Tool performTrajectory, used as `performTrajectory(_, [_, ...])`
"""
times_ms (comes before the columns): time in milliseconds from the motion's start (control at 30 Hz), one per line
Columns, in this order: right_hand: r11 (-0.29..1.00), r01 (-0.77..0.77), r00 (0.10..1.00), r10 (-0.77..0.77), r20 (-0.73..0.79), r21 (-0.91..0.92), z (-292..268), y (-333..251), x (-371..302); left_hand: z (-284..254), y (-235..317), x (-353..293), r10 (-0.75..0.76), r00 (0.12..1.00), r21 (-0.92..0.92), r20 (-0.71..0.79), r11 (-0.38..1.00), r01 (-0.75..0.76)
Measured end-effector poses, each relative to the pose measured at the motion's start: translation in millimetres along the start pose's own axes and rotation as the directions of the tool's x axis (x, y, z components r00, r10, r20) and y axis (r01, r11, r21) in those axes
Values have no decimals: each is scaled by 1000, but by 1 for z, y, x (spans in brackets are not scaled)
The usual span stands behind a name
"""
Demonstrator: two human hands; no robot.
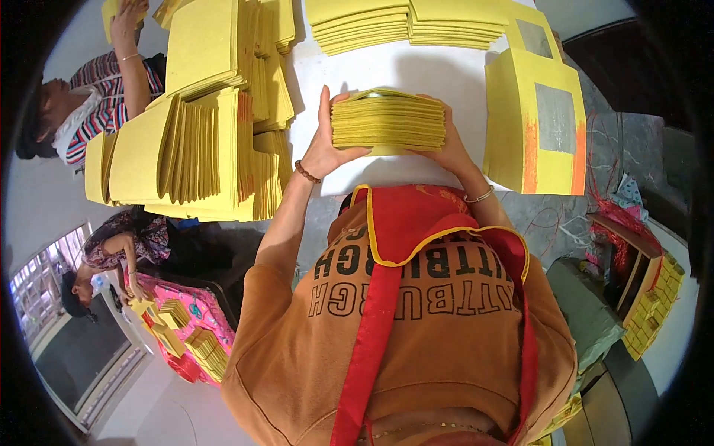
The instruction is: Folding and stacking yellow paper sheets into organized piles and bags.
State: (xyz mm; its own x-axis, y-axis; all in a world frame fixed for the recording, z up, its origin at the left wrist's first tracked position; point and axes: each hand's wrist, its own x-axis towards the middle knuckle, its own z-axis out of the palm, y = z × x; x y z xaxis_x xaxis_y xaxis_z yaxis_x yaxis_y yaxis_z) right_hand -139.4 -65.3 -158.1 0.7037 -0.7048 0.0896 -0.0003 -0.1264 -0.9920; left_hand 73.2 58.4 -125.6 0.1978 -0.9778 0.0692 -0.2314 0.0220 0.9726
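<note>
Yellow in the head view, a thick stack (388, 123) is clasped at both ends by my left hand (326, 149) and right hand (451, 145), over the white desk (338, 74). Larger yellow piles (141, 160) stand left of my hands, yellow bundles (361, 31) lie beyond them, and a grey-patched yellow block (554, 123) sits to their right.

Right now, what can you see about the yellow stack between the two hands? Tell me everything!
The yellow stack is a thick, blocky bundle of many thin layers that look like paper or card. Its layered edges face the camera, lined up fairly evenly and running left to right. The far edge bows outward in the middle. The left hand grips one end and the right hand the other. It's over the white tabletop; whether it touches it, I can't tell.
</note>
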Motion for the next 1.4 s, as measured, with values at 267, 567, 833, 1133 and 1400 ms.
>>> performTrajectory(267, [992, -118, 992, 119, 31, -33, -3, 2, -1, 1, -11, 3, -71, 997, -135, 23, 988, 74])
performTrajectory(567, [918, -193, 977, 212, -18, 347, -1, -6, 5, 13, -25, -16, -126, 987, -525, -103, 849, 54])
performTrajectory(833, [559, -184, 930, 366, -41, 808, 31, -8, 8, 50, 6, 8, -223, 971, -704, -83, 703, 101])
performTrajectory(1133, [710, -282, 957, 260, 132, 645, 12, 0, -1, 28, 39, 24, -140, 981, -422, -136, 904, 70])
performTrajectory(1400, [881, 57, 998, -42, -43, 469, -7, -17, 39, 8, 36, 27, -19, 999, -201, -28, 979, 13])
